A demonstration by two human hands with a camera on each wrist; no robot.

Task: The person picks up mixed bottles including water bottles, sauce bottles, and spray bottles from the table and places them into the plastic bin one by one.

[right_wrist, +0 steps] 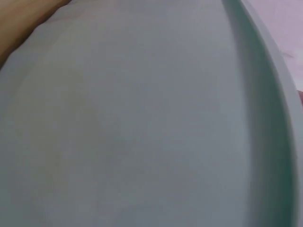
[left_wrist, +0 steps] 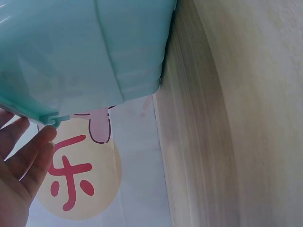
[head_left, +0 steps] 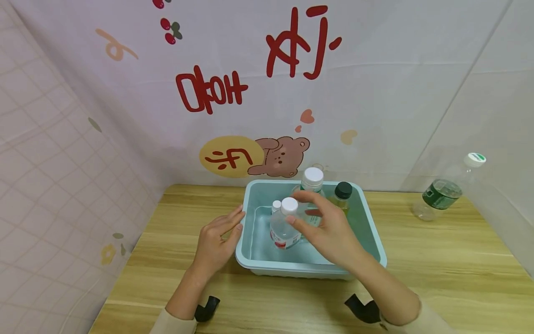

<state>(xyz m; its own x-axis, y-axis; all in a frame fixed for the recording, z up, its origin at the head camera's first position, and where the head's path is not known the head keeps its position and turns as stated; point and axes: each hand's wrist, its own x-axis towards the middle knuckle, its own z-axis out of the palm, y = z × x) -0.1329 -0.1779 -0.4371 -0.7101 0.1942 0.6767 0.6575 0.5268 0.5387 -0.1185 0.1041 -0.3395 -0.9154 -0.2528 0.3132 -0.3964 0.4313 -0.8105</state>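
Note:
In the head view, a light blue plastic basin point(head_left: 310, 268) stands on the wooden table. My left hand point(head_left: 217, 239) rests its nearly straight fingers against the basin's left rim; the left wrist view also shows those fingers point(left_wrist: 33, 153) at the rim. Over the basin, my right hand point(head_left: 329, 227) has thumb and forefinger spread about the cap of a clear bottle point(head_left: 283, 229) with a white cap, with a gap visible. Behind are a small white-capped bottle point(head_left: 276, 205), a larger white-capped bottle point(head_left: 313, 178) and a dark-capped bottle point(head_left: 343, 191). The right wrist view shows only a close, blurred pale surface.
To the right of the basin, a clear bottle point(head_left: 442, 194) with a green label stands on the table point(head_left: 450, 260). A printed cloth point(head_left: 375, 93) hangs along the table's back edge. Another pale cloth point(head_left: 54, 185) with a grid pattern borders the left side.

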